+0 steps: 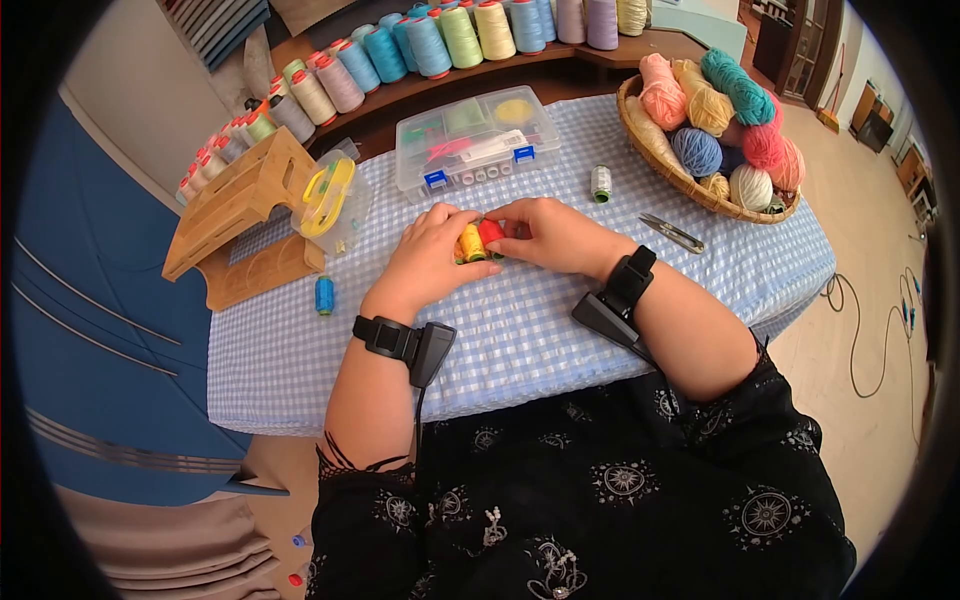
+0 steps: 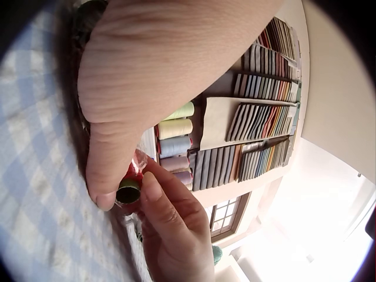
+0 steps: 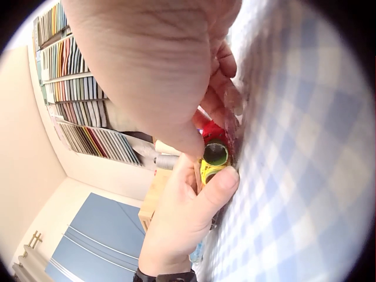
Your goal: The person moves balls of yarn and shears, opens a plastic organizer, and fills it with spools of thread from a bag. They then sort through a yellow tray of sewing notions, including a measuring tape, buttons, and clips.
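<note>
Both hands meet mid-frame on the checked desk: the left hand pinches a yellow spool, the right hand pinches the red spool touching it. Just above sits a clear plastic box, lid closed, with what look like small spools and sewing bits inside, hard to tell. Upper right, a wicker basket holds yarn balls.

Both forearms reach toward the frame's centre, where the left hand and right hand meet, fingers curled in a pinching grip.
</note>
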